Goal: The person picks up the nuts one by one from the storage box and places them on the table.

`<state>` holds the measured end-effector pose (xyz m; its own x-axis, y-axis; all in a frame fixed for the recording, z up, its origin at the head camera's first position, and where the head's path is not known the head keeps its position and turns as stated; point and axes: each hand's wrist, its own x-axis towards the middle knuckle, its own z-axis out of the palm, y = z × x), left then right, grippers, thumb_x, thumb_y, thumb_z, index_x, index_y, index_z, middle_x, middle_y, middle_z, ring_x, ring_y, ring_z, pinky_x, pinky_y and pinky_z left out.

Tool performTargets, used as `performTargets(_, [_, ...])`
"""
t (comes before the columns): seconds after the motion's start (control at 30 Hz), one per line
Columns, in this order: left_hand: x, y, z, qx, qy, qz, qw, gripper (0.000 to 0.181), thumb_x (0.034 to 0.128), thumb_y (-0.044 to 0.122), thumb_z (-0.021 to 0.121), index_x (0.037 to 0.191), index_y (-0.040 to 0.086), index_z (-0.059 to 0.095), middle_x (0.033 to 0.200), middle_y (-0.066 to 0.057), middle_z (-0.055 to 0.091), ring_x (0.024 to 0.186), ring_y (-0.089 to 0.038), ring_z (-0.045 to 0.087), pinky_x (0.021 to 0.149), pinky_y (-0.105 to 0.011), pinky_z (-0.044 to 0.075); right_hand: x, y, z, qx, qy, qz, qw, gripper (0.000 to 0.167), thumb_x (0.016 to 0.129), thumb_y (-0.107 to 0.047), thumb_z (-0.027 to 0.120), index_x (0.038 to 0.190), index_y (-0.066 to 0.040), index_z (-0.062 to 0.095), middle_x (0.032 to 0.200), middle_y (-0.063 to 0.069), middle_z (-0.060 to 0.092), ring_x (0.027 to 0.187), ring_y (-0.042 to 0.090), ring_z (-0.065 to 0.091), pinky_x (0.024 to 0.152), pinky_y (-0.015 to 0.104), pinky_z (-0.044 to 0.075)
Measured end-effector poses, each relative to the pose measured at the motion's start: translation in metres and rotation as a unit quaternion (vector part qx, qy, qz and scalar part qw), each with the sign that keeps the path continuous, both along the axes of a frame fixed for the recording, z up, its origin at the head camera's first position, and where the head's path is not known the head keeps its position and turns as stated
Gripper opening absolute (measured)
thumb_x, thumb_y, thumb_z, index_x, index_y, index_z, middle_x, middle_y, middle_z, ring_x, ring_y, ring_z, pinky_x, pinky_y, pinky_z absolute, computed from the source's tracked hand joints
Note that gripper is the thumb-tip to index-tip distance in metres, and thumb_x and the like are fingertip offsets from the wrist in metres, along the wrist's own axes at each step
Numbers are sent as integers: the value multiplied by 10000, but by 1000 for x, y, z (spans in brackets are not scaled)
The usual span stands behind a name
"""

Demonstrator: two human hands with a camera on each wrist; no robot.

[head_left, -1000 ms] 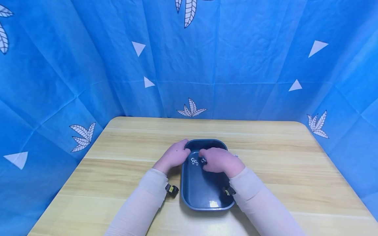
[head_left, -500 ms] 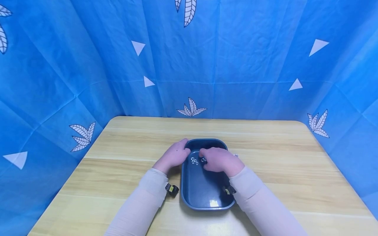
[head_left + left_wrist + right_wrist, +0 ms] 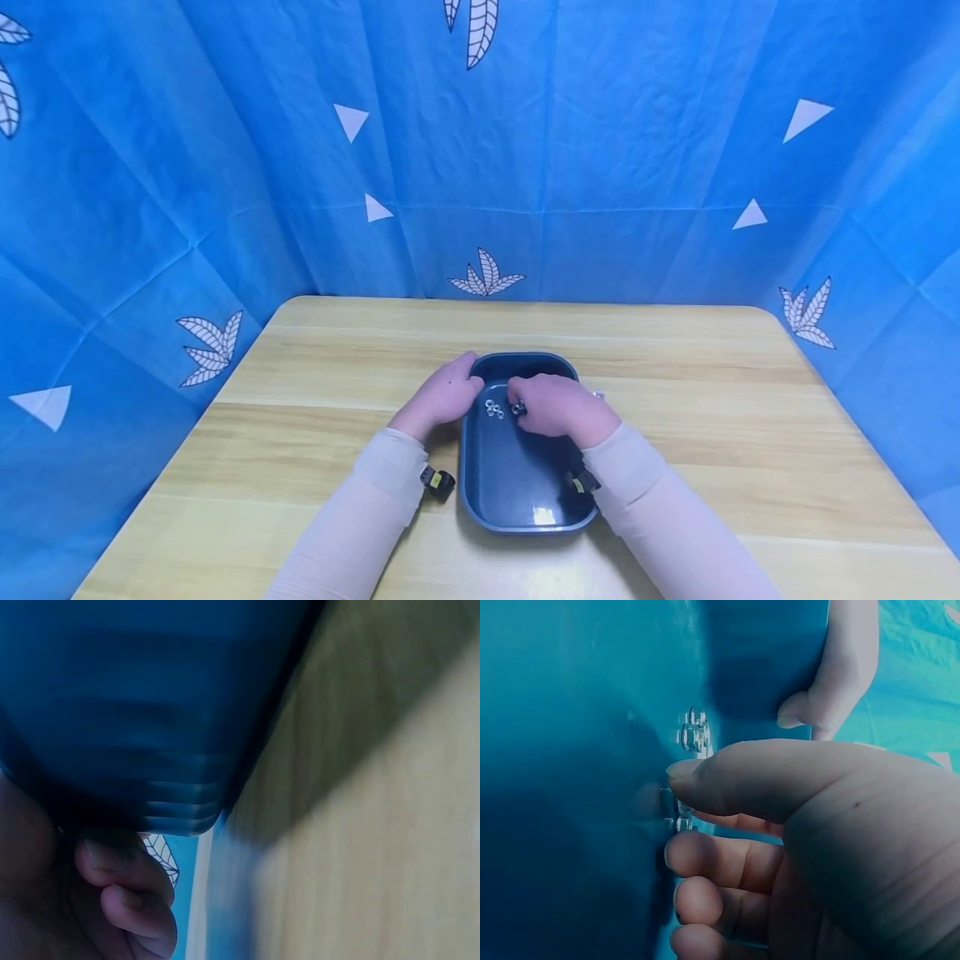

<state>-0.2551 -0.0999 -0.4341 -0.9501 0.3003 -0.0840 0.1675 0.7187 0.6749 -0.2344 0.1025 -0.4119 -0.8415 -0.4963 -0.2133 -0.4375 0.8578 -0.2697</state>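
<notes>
A dark blue rectangular tray stands on the table. My left hand grips its left wall near the far end, thumb over the rim; in the left wrist view the curled fingers lie against the outside. Several small shiny nuts lie together on the tray floor. My right hand reaches into the tray to their right, and its thumb and fingers pinch a nut. In the right wrist view the thumb partly covers that nut, while other nuts stand just beyond the thumb tip.
Small clear or shiny pieces show outside the tray's right wall, mostly hidden by the right wrist. The pale wooden table extends around the tray. A blue patterned curtain hangs behind and at both sides.
The right hand and the nut at its fingertips have shifted very slightly to the right. The left hand, the tray and the nuts on its floor look unchanged.
</notes>
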Motion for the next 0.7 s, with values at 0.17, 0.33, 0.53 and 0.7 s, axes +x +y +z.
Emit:
performTargets(0.17, [0,0,1,24,0,-11,10000,389,1017,231,451,1364,78,535,1276,-97,621,1186,-286,584,1048,-506,457,0,0,1,67,-18,-14,10000,164,910,-185,715,1057,-169,642,907,-33,649,789,163,576,768,355,527])
performTargets(0.33, [1,0,1,78,-20,-19,10000,378,1017,228,446,1352,78,536,1250,-92,624,1158,-282,590,1036,-510,464,1,-1,2,73,-44,5,10000,149,912,-174,716,1050,-171,660,901,-41,653,782,155,579,759,347,528])
performTargets(0.53, [2,-1,2,36,-17,3,10000,383,1016,225,443,1359,80,533,1246,-90,623,1142,-273,590,1033,-506,467,2,-1,2,44,27,95,9999,108,901,-148,722,996,-175,678,871,-54,651,772,149,577,755,340,524])
performTargets(0.7, [1,-2,1,-9,-12,-40,10000,386,1016,228,445,1358,70,528,1241,-99,623,1135,-279,589,1028,-511,469,1,-2,0,81,86,138,9998,75,905,-160,724,963,-186,685,864,-62,646,770,143,572,755,335,523])
